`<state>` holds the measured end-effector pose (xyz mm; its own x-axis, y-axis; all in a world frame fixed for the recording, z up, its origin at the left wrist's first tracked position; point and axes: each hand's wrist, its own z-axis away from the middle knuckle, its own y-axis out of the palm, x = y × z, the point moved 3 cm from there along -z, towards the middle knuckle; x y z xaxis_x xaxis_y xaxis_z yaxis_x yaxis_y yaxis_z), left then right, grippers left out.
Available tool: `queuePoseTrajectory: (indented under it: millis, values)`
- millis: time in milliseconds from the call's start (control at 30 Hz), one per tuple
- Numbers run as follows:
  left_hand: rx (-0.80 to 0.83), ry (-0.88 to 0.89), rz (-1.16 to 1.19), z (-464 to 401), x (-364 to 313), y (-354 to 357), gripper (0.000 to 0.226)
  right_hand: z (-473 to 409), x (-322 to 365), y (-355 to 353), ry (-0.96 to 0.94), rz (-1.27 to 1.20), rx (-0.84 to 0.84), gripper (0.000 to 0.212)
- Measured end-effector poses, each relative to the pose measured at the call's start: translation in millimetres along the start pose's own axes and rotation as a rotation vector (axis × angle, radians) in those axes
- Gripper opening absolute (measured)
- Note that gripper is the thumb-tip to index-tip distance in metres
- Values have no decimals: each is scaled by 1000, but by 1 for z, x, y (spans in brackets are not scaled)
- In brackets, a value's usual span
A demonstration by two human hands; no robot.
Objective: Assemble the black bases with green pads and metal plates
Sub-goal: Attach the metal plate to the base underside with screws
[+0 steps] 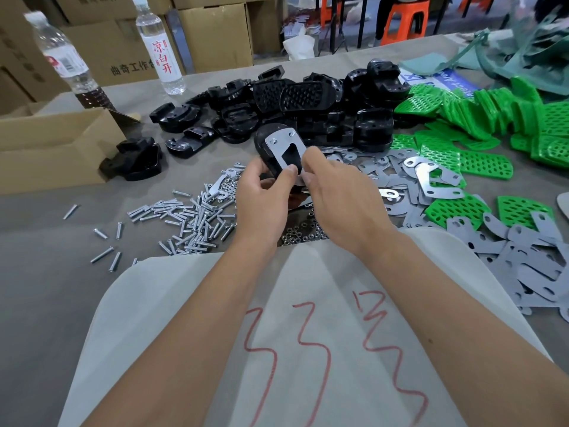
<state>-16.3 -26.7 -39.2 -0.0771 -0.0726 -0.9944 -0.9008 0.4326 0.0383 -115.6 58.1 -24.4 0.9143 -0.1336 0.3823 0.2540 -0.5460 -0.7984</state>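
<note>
Both hands hold one black base (265,143) tilted up above the table, with a shiny metal plate (278,142) lying on its face. My left hand (263,198) grips the base's lower end, thumb on the plate's lower edge. My right hand (335,192) pinches the base's right side. A heap of black bases (308,103) lies behind. Green pads (480,118) spread at the right. Loose metal plates (431,177) cover the table right of my hands.
Silver screws (187,223) lie scattered left of my hands, small nuts (303,234) under them. An open cardboard box (52,143) sits at the left edge, two water bottles (160,44) behind it. A white sheet with red marks (308,334) covers the near edge.
</note>
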Motion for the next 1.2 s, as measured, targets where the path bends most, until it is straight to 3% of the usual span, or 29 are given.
queuePoseTrajectory:
  millis: [167, 367, 533, 633, 733, 833, 933, 1067, 1200]
  values:
    - [16, 12, -12, 0, 0, 1, 12, -1, 2, -1, 42, 59, -77, 26]
    - [-18, 5, -16, -1, 1, -1, 8, 1, 2, 3, 11, 49, -41, 19]
    - [-68, 57, -3, 1, 0, -1, 11, 0, -4, 0, 140, 14, -122, 50]
    - [-169, 66, 71, -1, 0, -6, 7, 1, -10, -3, 32, -68, 39, 47]
    - [-267, 99, 93, -3, 0, -11, 9, 3, -14, -3, -50, 17, 331, 13]
    - [-301, 113, 80, -4, 0, -13, 13, 3, -14, -1, -50, 22, 415, 15]
    - [-278, 60, 72, -5, 2, -13, 21, 3, -11, -1, -85, -100, 289, 10]
    - [-172, -51, 102, -5, 5, -9, 40, 3, -15, -15, -27, -434, -131, 9]
    - [-106, -63, 90, -4, 0, -5, 30, 1, -27, -17, 110, -629, -287, 14]
